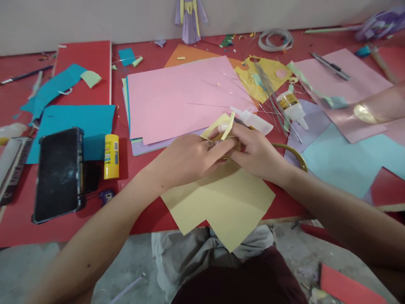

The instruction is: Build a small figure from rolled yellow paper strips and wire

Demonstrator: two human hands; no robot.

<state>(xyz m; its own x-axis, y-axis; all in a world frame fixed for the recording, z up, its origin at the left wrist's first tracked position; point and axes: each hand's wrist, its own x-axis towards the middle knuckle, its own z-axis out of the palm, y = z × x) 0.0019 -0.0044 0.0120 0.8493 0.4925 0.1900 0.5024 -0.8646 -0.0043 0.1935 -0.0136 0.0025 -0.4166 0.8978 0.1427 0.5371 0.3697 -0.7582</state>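
My left hand (196,156) and my right hand (253,147) meet over the middle of the table, fingers bent and pressed together. Between them is a small piece of pale yellow paper (228,126), folded or curled, sticking up past the fingertips. My fingers hide most of it, and exactly how each hand grips it is partly covered. Beneath my hands lies a larger pale yellow sheet (221,202) with a notch in its near edge. A white glue bottle (256,121) lies on its side just beyond my right hand.
A pink sheet (180,97) tops a paper stack. A phone (58,173) and a yellow glue stick (111,156) are left. On the right are another glue bottle (291,107), thin wires (268,84), a box cutter (330,66) and a person's arm (379,105).
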